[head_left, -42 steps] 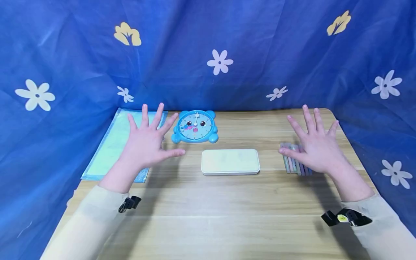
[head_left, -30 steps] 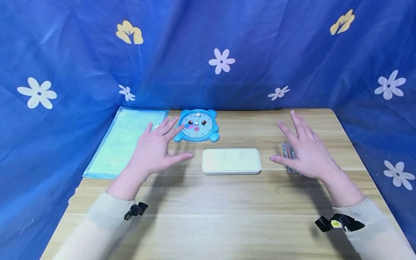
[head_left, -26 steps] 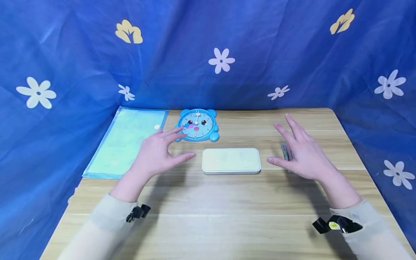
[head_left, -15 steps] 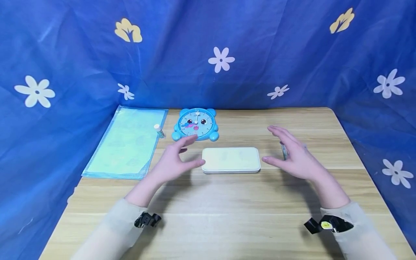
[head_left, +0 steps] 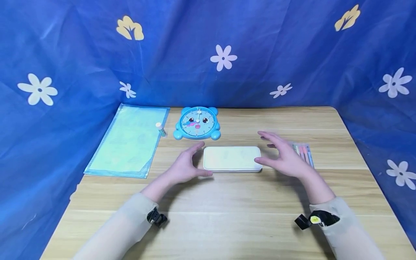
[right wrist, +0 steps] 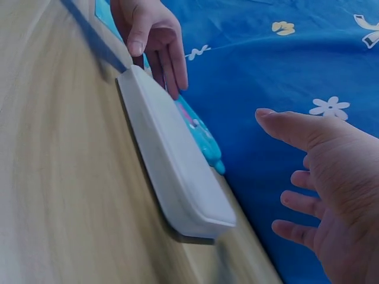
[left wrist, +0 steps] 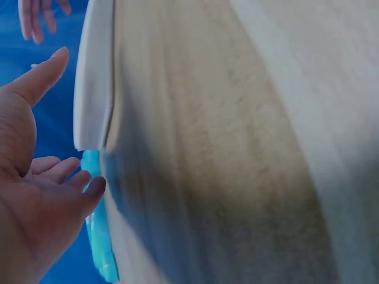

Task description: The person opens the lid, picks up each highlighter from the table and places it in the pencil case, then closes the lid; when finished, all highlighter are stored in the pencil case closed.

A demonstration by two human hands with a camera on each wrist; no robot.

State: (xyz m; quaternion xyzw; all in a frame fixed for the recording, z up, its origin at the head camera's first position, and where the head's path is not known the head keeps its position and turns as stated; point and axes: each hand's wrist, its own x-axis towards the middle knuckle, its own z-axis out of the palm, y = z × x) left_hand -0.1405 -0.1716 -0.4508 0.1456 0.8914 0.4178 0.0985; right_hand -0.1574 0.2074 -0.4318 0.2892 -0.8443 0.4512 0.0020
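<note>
A flat white case point(head_left: 232, 159) with rounded corners lies on the wooden table between my hands. At its left end is my left hand point(head_left: 183, 168), thumb by the front corner and fingers by the back corner, nothing held. My right hand point(head_left: 284, 157) hovers at the other end, thumb tip overlapping the case's edge in the head view. The right wrist view has this right hand point(right wrist: 337, 183) raised apart from the white case point(right wrist: 174, 154), fingers spread and loosely bent. In the left wrist view, the left hand point(left wrist: 41, 207) is beside the white case point(left wrist: 95, 77), also with relaxed fingers.
Behind the case sits a blue toy clock point(head_left: 197, 123) with a cartoon face. A pale blue-edged mesh folder point(head_left: 126, 141) lies at left, with a glue stick point(head_left: 161, 129) by its right edge. Several pens point(head_left: 303, 151) lie partly behind my right hand. A blue curtain point(head_left: 182, 65) backs the table.
Both hands have moved inward and lower, from spread wide to either end of the white case. The glue stick and the pens have come into fuller view. The case stays in place.
</note>
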